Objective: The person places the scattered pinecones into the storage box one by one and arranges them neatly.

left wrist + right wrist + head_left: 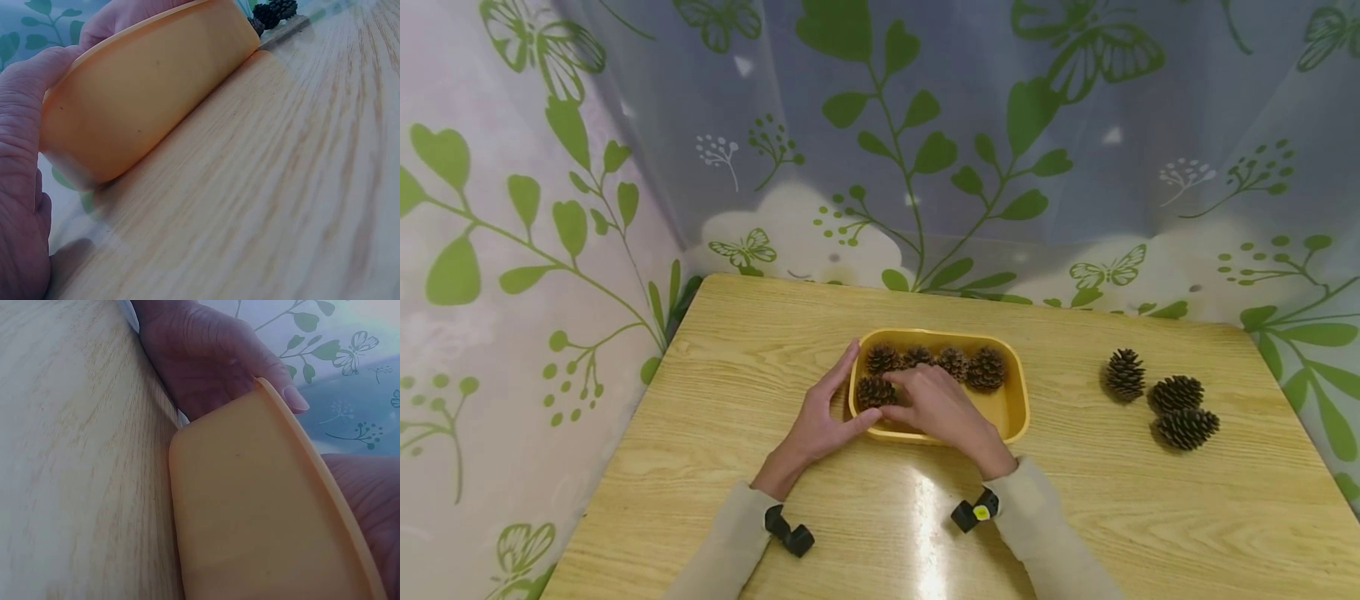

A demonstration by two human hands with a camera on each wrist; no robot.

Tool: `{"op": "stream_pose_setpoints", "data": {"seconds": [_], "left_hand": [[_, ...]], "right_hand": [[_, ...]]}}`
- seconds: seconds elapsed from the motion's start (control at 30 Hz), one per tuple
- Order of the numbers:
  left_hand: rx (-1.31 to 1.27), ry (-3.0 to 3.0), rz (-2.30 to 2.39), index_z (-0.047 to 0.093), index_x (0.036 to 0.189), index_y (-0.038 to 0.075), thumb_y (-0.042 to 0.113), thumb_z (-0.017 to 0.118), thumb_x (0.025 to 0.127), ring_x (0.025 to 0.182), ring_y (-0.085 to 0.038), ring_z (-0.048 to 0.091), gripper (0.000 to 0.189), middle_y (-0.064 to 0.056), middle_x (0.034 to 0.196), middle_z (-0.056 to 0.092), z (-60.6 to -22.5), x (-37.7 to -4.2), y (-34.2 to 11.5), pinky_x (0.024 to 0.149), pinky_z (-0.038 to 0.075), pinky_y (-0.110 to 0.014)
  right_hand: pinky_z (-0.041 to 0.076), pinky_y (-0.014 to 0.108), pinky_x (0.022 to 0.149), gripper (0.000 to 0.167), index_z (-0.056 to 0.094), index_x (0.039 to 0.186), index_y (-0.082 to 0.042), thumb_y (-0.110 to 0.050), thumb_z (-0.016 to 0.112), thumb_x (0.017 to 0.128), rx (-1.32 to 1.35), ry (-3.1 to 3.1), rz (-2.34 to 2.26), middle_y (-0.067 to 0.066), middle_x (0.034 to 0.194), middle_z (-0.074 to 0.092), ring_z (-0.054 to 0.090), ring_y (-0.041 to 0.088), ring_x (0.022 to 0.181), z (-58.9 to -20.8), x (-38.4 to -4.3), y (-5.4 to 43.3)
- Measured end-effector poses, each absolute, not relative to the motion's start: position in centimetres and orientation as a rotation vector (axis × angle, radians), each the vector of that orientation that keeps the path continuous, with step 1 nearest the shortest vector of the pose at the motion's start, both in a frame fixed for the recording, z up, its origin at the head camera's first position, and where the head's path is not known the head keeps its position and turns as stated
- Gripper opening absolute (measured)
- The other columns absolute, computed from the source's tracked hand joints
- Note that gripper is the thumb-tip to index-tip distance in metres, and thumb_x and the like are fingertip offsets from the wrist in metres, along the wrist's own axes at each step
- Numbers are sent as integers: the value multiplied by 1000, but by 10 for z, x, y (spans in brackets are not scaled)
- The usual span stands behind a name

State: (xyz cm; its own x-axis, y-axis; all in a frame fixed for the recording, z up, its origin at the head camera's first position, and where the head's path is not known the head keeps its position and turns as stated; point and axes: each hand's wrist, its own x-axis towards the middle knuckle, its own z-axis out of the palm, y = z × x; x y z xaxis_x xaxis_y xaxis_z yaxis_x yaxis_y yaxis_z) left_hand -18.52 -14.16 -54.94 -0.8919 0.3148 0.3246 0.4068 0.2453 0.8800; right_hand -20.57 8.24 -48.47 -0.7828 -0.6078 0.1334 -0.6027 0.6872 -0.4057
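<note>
A yellow rectangular plastic container (pixel 1017 392) sits on the table, with several brown pine cones (pixel 987 368) in a row along its back side. My left hand (pixel 816 423) holds the container's left end, fingers along the outer wall and thumb (pixel 294 399) over the rim at the near corner. Reaching in over the front rim, my right hand (pixel 942 407) pinches a pine cone (pixel 874 392) at the front left inside, just before the back row. Both wrist views show mainly the container's outer wall, which hides the cones inside.
On the wooden table (pixel 1075 517), right of the container, lie three more pine cones: one upright cone (pixel 1125 375) and two close together, a rear cone (pixel 1177 393) and a front cone (pixel 1187 428). A leaf-patterned curtain (pixel 955 208) hangs behind the table and along its left side.
</note>
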Motion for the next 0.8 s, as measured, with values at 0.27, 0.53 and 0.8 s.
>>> {"op": "stream_pose_setpoints", "data": {"seconds": [0.27,0.53,0.8], "left_hand": [[-699,-2411,-1741,22,168,21,35,81,92,159,-22,22,97,2,173,22,-550,-185,-142,126,23,-56],[-697,-2417,-1748,22,169,23,33,80,92,159,-20,21,97,4,173,21,-549,-184,-142,127,23,-54],[-707,-2406,-1744,21,169,23,32,80,92,158,-24,22,97,2,173,21,-551,-185,-142,126,23,-57]], "right_hand": [[37,25,55,53,72,131,-4,-41,80,93,-992,2887,-609,-12,63,52,43,8,57,-484,-205,81],[44,29,63,53,72,131,-3,-40,79,94,-979,2875,-599,-11,65,55,46,11,61,-481,-204,83],[43,28,62,54,72,130,-4,-44,79,93,-981,2880,-599,-12,63,52,44,8,58,-475,-203,88]]}}
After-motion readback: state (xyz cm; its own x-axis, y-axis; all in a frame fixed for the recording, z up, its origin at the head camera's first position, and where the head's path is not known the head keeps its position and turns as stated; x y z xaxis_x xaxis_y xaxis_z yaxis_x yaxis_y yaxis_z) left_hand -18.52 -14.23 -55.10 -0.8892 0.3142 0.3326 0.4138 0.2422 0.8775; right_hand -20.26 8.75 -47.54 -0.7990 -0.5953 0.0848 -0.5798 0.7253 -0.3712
